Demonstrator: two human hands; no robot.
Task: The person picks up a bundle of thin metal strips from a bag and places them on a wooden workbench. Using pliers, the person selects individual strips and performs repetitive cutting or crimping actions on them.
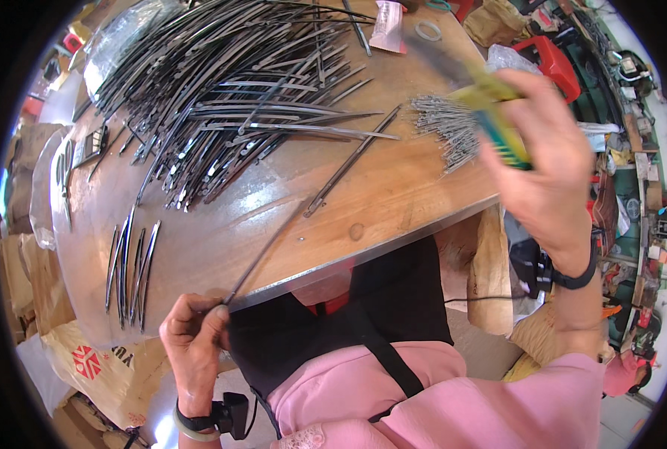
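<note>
My left hand (197,329), at the table's near edge, pinches the end of a thin dark metal strip (267,248) between thumb and fingers. The strip slants up and right over the tabletop toward another dark strip (352,162) lying there. Raised over the table's right side, my right hand (546,161) is closed around pliers (504,138) with yellow and green handles. Motion smears their dark head, so its jaws cannot be made out. Below the pliers lies a heap of short thin grey metal pins (453,129), partly hidden by my hand.
A large pile of dark metal strips (221,97) covers the far left of the wooden table (401,191). Several strips (133,273) lie apart at the near left. A pink packet (388,26), a pale ring (427,31) and a red plastic object (554,63) are at the far right.
</note>
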